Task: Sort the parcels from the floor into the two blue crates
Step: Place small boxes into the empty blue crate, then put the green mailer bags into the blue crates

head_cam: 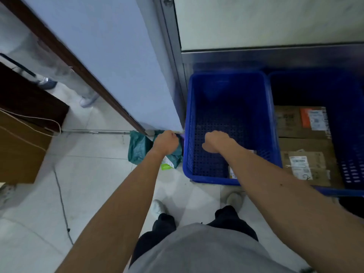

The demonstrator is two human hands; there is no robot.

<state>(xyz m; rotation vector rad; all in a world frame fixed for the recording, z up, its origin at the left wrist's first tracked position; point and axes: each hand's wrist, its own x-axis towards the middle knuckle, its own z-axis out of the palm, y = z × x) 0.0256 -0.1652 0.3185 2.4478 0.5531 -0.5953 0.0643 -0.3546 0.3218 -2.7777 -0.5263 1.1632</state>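
Knuckles of the left hand [166, 141] face up, the fingers curled under and hidden, so I cannot tell whether they grip anything. Right beneath that hand and spreading to its left lies a green bag [137, 148] on the floor [88, 174], crumpled, with a bright green and white label showing just nearer than the wrist. Past the hand stands the bottom corner of a pale door [110, 66]. The right hand [218, 141] hangs level with the left, near it on its right, over the inside of the left crate [226, 89]. Its fingers also bend down out of sight, and whether they hold something cannot be told. Under the right forearm, nearer than the hand, a small parcel [233, 172] with a white label lies on the holed bottom of that crate, mostly covered by the arm. To the right of the right hand, just beside the first crate, stands the right crate [350, 134], holding two cardboard boxes [291, 123] with white labels, one beyond the other.
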